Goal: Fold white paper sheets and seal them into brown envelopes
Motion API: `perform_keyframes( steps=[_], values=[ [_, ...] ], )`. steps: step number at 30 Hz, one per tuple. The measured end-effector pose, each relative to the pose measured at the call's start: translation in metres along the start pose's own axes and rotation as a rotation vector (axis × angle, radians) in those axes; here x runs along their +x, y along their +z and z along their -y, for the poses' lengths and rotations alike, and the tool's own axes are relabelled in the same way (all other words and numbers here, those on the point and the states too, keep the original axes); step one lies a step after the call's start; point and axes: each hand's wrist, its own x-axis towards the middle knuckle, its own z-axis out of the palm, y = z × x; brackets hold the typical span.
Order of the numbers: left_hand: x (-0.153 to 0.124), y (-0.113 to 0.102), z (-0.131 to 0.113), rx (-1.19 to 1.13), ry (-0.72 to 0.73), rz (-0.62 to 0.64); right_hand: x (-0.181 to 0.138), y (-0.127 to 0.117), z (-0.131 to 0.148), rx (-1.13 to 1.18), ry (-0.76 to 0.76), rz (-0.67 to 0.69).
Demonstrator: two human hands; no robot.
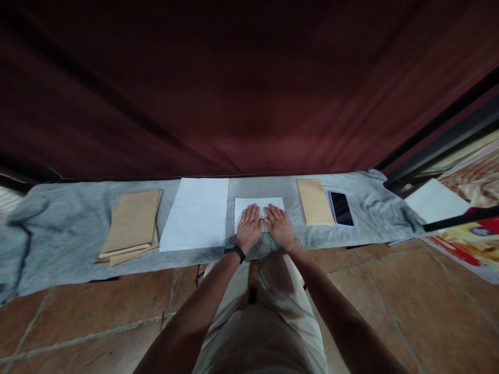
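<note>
- Your hands cover much of the small white sheet (259, 201), so you cannot tell whether it is folded.
- A brightly printed item (468, 241) at the far right is cut off by the edge, and the folds of the dark red cloth (249, 104) fade into shadow.
- Your left hand (249, 227), a black band (235, 252) at its wrist, and your right hand (278, 226) lie palms down side by side, fingers stretched forward, grasping nothing.
- The sheet lies under both, on the grey cloth (253, 186), between the larger white paper (197, 213) on your left and a brown envelope (315, 202) on your right.
- Further left sit stacked brown envelopes (130, 221); whatever any envelope holds is hidden.
- Your phone (342, 209) lies just beside the right-hand envelope.
</note>
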Motion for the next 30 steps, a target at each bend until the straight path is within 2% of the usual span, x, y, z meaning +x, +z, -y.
perform_keyframes(
  steps=[6, 9, 12, 16, 19, 23, 30],
  values=[
    [-0.007, -0.009, 0.009, 0.031, -0.076, 0.028, -0.011, -0.005, -0.021, 0.001, 0.053, -0.027],
    [-0.003, -0.013, 0.010, 0.038, -0.089, 0.065, -0.005, -0.009, -0.024, 0.005, 0.107, -0.027],
    [0.011, -0.016, 0.007, 0.022, -0.063, 0.055, 0.015, -0.008, -0.014, 0.024, 0.121, -0.022],
    [0.032, -0.013, 0.003, 0.013, -0.035, 0.047, 0.043, 0.001, 0.008, 0.063, -0.014, -0.006],
    [0.037, -0.009, 0.005, 0.024, -0.054, 0.072, 0.051, 0.008, 0.014, 0.039, -0.017, -0.006],
    [0.032, -0.003, 0.010, 0.046, -0.072, 0.063, 0.047, 0.011, 0.006, -0.028, 0.026, 0.014],
    [0.022, 0.000, 0.012, 0.073, -0.143, 0.027, 0.030, 0.005, -0.020, -0.066, 0.052, -0.035]
  ],
)
